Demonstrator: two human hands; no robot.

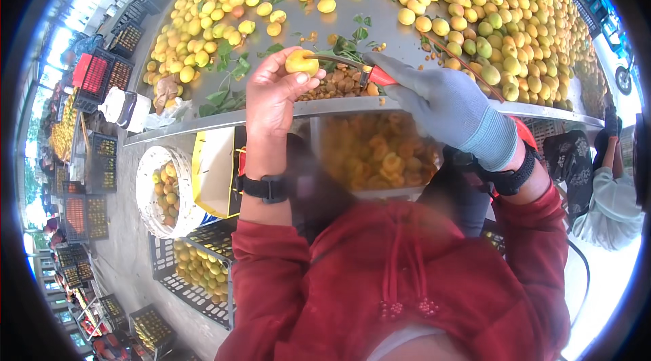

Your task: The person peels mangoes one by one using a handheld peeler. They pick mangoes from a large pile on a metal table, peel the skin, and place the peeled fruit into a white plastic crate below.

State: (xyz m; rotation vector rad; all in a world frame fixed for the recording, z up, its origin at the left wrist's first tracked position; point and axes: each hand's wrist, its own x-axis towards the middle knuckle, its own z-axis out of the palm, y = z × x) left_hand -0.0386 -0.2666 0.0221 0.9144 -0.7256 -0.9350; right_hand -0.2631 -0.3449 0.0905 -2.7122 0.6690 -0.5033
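Note:
My bare left hand (277, 87) pinches a yellow apricot (301, 62) between thumb and fingers, above the near edge of a metal table (335, 15). In my right hand (437, 96), which wears a grey-blue glove, is a knife with a red handle (380, 77). Its curved blade (338, 59) reaches left and its tip meets the apricot. Behind the knife lies a pile of brown apricot stones (335, 83), with green leaves (348, 48) around it. Below the table edge, a container of apricot pieces (386, 157) stands in front of my lap.
Heaps of whole apricots (508, 20) spread over the table's far side and right. A thin reddish stick (465, 70) lies there. On the left stand a white bucket (145, 198) with fruit, a yellow-edged box (213, 173) and a black plastic crate (190, 287). A seated person (608, 203) is at right.

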